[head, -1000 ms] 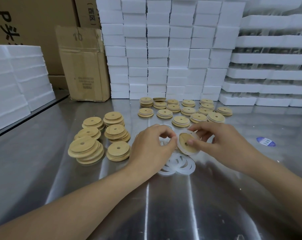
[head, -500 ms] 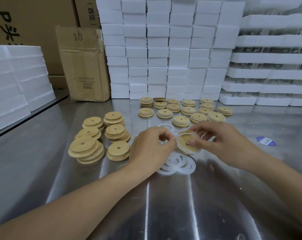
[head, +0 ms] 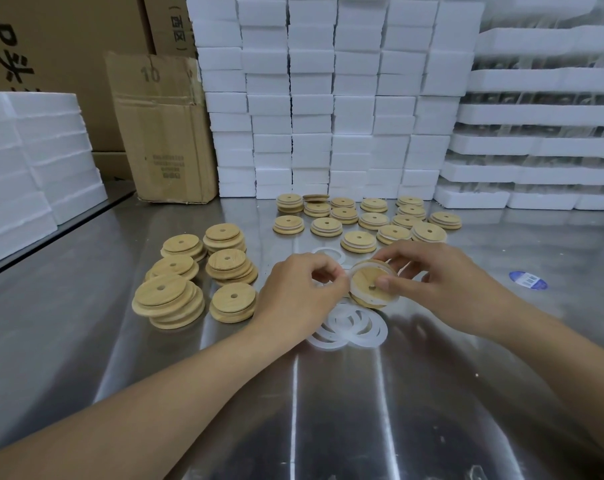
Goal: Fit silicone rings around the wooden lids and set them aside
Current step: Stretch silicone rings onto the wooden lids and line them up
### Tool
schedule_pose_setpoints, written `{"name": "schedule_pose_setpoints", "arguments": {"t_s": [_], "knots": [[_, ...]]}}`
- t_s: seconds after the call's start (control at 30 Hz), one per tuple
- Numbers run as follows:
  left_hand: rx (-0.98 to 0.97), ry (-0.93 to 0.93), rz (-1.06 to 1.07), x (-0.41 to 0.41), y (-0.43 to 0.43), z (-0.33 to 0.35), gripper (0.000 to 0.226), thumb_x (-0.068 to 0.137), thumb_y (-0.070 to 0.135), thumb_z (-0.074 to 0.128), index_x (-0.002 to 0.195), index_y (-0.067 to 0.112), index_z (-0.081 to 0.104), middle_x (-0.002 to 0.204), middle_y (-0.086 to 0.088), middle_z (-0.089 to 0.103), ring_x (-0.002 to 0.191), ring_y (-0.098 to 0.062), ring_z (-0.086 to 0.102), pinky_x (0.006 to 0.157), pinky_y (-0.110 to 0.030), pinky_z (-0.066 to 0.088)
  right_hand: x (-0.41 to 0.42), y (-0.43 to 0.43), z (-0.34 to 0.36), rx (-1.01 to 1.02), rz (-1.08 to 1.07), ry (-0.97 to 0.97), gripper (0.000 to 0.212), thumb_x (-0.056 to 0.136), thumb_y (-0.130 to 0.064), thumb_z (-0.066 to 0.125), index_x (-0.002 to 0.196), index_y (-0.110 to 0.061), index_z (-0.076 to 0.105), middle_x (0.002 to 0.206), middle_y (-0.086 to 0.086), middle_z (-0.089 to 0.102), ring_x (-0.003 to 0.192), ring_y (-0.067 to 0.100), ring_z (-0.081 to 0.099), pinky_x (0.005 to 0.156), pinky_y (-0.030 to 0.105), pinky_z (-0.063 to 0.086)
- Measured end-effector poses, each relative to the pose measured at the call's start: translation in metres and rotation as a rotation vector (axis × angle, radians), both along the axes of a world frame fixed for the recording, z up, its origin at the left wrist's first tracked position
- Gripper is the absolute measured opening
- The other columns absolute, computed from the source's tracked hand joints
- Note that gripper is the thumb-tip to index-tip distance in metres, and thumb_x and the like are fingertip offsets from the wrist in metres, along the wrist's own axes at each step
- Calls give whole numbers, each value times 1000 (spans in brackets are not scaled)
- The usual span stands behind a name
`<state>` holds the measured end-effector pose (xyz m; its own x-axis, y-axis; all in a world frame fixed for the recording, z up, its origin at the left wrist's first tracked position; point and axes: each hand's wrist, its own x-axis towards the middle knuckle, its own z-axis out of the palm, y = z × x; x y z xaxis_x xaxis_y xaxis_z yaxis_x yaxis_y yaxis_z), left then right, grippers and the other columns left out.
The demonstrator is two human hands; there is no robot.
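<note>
My right hand (head: 442, 282) grips a round wooden lid (head: 366, 284) with a centre hole, tilted toward me just above the steel table (head: 86, 341). A translucent silicone ring (head: 354, 292) lies around the lid's left rim, and my left hand (head: 297, 292) pinches that ring at the lid's left edge. Loose white silicone rings (head: 352, 327) lie overlapped on the table right below the lid. Bare wooden lids (head: 196, 275) sit in short stacks to the left. Lids with rings fitted (head: 366, 220) stand in rows behind my hands.
Stacked white foam blocks (head: 328, 98) wall off the back and right, and more foam (head: 23, 161) sits at left. A cardboard box (head: 162, 133) stands at back left. A blue sticker (head: 527, 280) lies on the table at right.
The lid has tipped from nearly upright to a flatter tilt and dropped slightly. My left hand's fingers have worked the ring along its left rim.
</note>
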<state>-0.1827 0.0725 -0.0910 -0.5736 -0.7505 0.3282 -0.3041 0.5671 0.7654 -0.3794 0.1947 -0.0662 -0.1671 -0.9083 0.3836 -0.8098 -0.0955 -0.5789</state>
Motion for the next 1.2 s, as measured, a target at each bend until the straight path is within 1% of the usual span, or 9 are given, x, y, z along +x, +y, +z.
{"name": "schedule_pose_setpoints", "arguments": {"t_s": [0.07,0.17,0.37,0.57,0.7,0.93,1.03,1.1,1.2], "knots": [[-12,-35,-15,1,-1,2,14,95,33,74,81,33,77,85,20,75,92,1,69,90,-41,60,0,-1,0,-1,-5,-3,17,93,-26,78,109,-31,75,91,-31,69,86,-3,64,72,7,44],[-14,-88,-37,1,-2,3,14,94,34,75,80,33,78,85,19,76,92,0,71,89,-42,61,1,-1,1,-1,-20,-20,16,94,-23,78,110,-25,76,84,-21,71,82,-4,64,71,7,44],[20,-58,-64,2,0,0,16,97,33,73,82,33,77,84,18,76,90,0,70,91,-44,60,1,-1,0,14,-35,-49,15,94,-26,78,109,-29,75,90,-11,72,77,2,64,70,11,44],[12,-17,-46,3,3,-1,16,101,37,66,89,32,76,88,17,75,93,-1,69,91,-43,59,2,-4,-6,-29,-55,-95,14,91,-31,80,102,-33,72,88,-13,73,72,6,66,68,14,47],[-3,-16,-22,3,4,-1,10,96,38,72,87,33,75,87,17,75,91,-2,70,90,-43,59,3,-5,-10,-53,-50,-142,15,89,-30,81,100,-34,71,91,-13,74,76,10,70,70,17,51],[23,67,-15,2,-1,-3,10,94,36,79,85,33,75,82,17,75,84,-1,71,82,-40,62,6,-5,-12,-64,-24,-239,16,90,-27,81,99,-31,69,91,-8,75,76,18,74,82,48,61],[96,83,-33,1,-5,-2,12,94,31,81,83,29,78,79,11,77,77,-4,72,79,-33,62,5,-7,-12,-69,-22,-334,15,91,-23,80,101,-25,70,89,1,76,78,35,73,85,61,56],[151,99,-57,2,-8,1,11,94,27,82,84,25,80,79,8,78,74,-3,70,74,-24,58,5,-8,-11,-73,-29,-394,14,91,-21,80,102,-22,70,85,5,77,76,37,72,78,54,54],[249,119,-83,4,-10,6,9,94,25,83,86,21,82,84,-2,80,71,-5,67,67,-17,52,5,-8,-9,-66,-29,-456,12,91,-20,79,100,-20,71,82,5,78,68,21,71,67,25,50]]}}
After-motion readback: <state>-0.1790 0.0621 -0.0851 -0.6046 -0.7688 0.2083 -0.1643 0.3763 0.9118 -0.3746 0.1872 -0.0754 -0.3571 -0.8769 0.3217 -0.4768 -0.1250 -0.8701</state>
